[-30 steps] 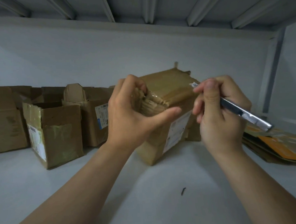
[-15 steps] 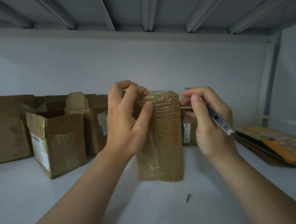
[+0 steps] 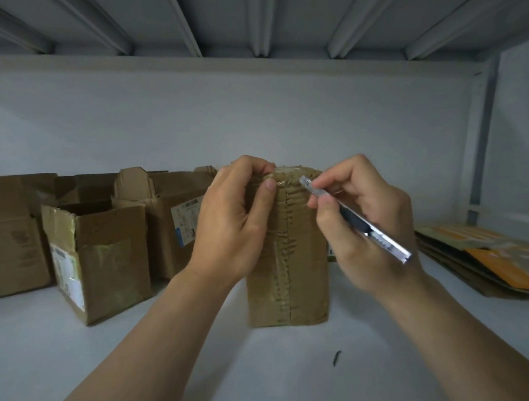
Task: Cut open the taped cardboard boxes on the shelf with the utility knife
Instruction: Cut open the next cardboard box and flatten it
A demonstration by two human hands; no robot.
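My left hand (image 3: 231, 229) grips the top left edge of the taped box (image 3: 294, 260), which stands upright on the shelf (image 3: 172, 343). My right hand (image 3: 362, 222) pinches the utility knife (image 3: 356, 220), tip at the box's taped top right corner. Opened boxes (image 3: 100, 258) sit to the left, flattened cardboard (image 3: 487, 259) to the right.

No legible text. White label (image 3: 187, 221) on rear box (image 3: 164, 242), 9 o'clock: print blurred. Side label (image 3: 66, 272) on nearer open box (image 3: 113, 254), 8 o'clock: unreadable.
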